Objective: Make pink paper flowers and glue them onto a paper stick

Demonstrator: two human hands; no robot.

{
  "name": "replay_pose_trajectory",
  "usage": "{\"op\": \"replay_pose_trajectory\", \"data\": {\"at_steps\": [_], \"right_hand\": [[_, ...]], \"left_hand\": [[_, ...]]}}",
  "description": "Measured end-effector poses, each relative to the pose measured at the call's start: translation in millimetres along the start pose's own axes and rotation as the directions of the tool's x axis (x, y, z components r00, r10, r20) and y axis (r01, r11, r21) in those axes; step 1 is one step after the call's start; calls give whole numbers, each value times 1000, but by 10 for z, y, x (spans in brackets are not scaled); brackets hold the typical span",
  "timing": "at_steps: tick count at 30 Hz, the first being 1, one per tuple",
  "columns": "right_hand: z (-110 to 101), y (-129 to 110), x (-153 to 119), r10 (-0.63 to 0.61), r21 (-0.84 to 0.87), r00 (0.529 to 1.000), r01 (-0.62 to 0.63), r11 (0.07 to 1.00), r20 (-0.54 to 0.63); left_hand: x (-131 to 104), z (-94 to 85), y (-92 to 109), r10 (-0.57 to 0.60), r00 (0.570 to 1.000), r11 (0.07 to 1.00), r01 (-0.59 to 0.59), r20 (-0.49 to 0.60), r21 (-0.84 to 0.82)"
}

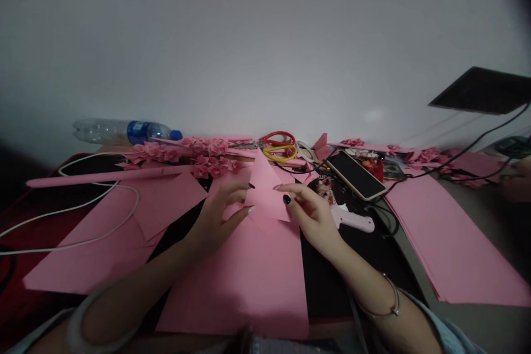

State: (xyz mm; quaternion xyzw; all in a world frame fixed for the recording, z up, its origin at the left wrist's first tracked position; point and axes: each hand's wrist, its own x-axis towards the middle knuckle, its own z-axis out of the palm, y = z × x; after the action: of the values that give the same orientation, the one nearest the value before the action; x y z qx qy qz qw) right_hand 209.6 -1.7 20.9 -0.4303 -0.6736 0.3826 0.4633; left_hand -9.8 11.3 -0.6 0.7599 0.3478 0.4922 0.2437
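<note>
Both hands hold up a small pink piece of paper [265, 191] that rises to a point at its top. My left hand [222, 210] pinches its left edge between thumb and fingers. On the right edge, my right hand [313, 215] grips it with thumb and forefinger. Beneath the piece lies a large pink paper sheet [257, 282], which reaches toward me. Whether the small piece touches the sheet below, I cannot tell.
Folded pink paper flowers [213, 166], red-handled scissors [280, 137] and yellow-handled scissors [281, 152] lie at the back. A plastic bottle [103, 131] rests behind, left. Rightward are a phone [357, 174], a white-handled tool [354, 221], cables and stacked pink sheets [452, 238].
</note>
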Motion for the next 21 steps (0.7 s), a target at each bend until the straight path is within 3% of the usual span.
{"op": "replay_pose_trajectory", "data": {"at_steps": [4, 9, 14, 18, 21], "right_hand": [[-17, -38, 27, -16, -44, 1000, 16, 999, 13], [-32, -78, 43, -105, -138, 993, 112, 984, 53], [-40, -43, 39, -290, -241, 955, 294, 925, 56], [-40, -39, 42, -341, -307, 940, 327, 894, 7], [-35, -43, 41, -359, -316, 932, 354, 880, 44]], "left_hand": [[6, -28, 3, -26, 998, 991, 19, 52, 132], [-8, -29, 6, -8, 1000, 991, 11, -19, 136], [24, -25, 27, 152, 986, 979, -140, -67, 150], [60, -43, 45, 294, 955, 937, -280, -36, 210], [48, -48, 42, 319, 947, 907, -289, -49, 307]]}}
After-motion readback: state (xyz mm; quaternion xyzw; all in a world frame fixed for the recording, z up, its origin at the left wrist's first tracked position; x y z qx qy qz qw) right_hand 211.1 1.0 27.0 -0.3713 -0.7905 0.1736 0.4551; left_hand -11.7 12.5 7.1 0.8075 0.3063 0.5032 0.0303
